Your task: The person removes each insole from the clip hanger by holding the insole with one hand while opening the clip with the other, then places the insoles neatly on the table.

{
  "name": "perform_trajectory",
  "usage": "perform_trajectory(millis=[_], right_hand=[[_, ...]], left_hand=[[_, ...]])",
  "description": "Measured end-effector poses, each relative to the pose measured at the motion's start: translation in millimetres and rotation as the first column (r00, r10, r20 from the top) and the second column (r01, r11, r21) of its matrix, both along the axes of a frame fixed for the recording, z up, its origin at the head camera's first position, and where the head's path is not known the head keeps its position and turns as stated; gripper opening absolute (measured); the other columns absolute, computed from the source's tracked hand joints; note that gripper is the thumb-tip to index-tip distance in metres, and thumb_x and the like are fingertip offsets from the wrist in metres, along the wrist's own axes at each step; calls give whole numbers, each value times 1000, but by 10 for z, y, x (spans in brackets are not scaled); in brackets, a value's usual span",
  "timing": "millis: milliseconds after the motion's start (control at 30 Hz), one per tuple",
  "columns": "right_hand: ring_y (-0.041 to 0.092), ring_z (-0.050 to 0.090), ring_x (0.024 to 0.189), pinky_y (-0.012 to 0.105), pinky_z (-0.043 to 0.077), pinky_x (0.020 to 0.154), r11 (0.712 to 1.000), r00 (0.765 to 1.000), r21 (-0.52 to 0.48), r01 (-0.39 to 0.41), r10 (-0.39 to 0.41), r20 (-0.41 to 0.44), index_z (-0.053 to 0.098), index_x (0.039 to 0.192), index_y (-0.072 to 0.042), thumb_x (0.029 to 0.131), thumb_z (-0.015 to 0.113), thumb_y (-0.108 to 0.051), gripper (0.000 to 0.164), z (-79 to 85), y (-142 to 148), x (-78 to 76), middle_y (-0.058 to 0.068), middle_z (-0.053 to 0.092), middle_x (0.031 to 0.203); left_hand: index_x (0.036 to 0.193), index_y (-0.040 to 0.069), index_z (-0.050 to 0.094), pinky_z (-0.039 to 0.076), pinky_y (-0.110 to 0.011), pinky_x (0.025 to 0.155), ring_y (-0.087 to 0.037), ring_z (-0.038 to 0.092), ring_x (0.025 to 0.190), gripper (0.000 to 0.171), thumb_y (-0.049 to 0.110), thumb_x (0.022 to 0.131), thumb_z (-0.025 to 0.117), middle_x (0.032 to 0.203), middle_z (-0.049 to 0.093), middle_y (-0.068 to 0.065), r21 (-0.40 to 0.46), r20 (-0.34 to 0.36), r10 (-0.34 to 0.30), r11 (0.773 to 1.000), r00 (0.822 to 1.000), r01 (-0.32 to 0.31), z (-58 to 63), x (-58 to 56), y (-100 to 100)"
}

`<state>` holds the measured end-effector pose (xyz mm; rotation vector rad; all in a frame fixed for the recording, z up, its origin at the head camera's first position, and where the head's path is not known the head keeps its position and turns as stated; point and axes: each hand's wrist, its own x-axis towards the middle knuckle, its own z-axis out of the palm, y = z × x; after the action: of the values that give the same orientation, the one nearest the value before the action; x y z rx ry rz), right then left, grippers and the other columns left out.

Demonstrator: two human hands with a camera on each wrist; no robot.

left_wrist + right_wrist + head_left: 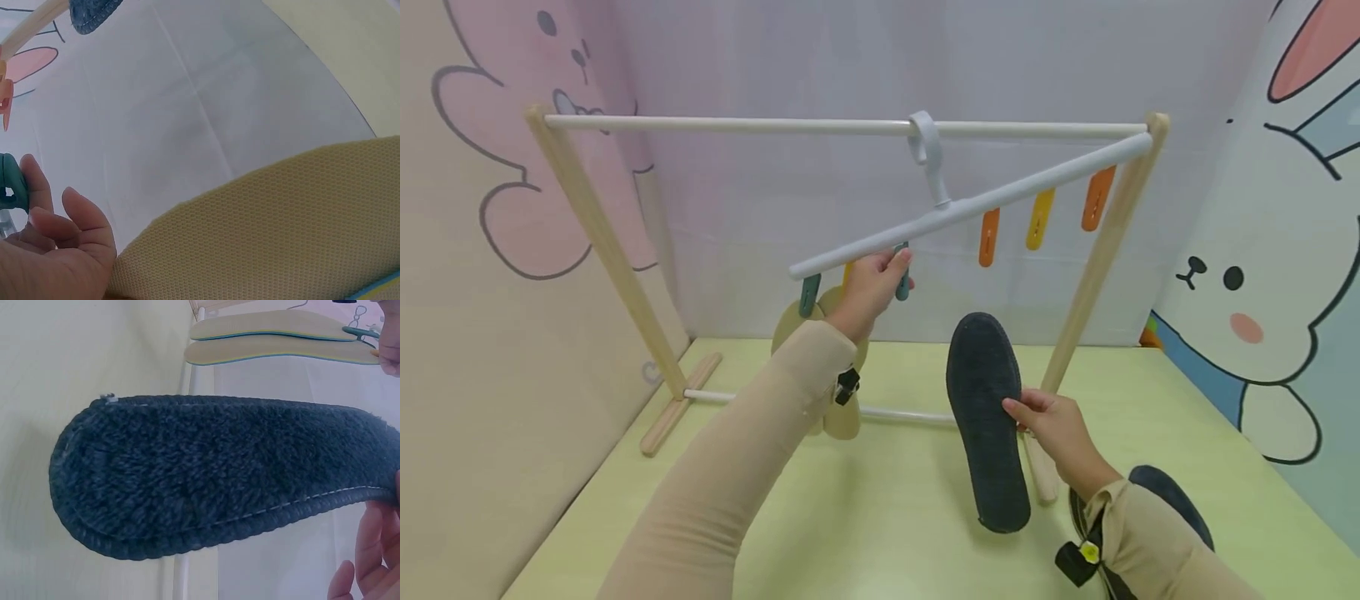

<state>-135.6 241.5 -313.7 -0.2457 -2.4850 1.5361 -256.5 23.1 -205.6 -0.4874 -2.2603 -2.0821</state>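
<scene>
My left hand [871,287] pinches a dark green clip [903,287] under the tilted white hanger [985,202]. My right hand [1060,433] holds a dark insole [985,417] by its edge, upright and apart from the clips. Its fluffy side [212,475] faces the right wrist camera. To the left of my left hand, a pair of beige insoles [842,421] hangs from another green clip [809,295] and a partly hidden yellow one [847,273]. The textured face of a beige insole [269,231] fills the lower left wrist view.
The hanger's hook [928,154] sits on the white rail [737,126] of a wooden rack [606,250]. Orange [989,237] and yellow [1040,219] clips hang at its higher right end. Another dark insole [1176,500] lies on the yellow-green table [880,517], partly behind my right sleeve.
</scene>
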Motion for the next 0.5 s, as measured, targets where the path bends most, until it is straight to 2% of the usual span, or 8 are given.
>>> perform_trajectory(millis=[133,300,500], right_hand=[[12,53,70,28,46,66,998,1000,56,-11,11,-3,64,92,8,94,62,-12,20,17,62,23,-6,59,71],[17,49,73,33,41,70,993,999,111,-25,21,34,60,83,4,95,60,-13,22,-16,157,65,-2,54,67],[17,50,74,34,39,71,988,998,151,-34,25,62,62,89,5,97,59,-15,22,-46,260,132,-1,55,70]], left_hand=[[97,5,62,30,-22,50,-9,40,56,26,30,99,53,72,59,1,2,-12,-8,1000,1000,8,41,3,-9],[103,5,63,31,-22,52,-10,41,58,28,32,99,54,75,61,1,-12,5,-18,1000,1000,18,27,-2,-16],[106,6,63,31,-22,52,-9,40,57,29,33,99,54,75,61,1,-33,-1,-15,999,1000,15,15,-4,-32]])
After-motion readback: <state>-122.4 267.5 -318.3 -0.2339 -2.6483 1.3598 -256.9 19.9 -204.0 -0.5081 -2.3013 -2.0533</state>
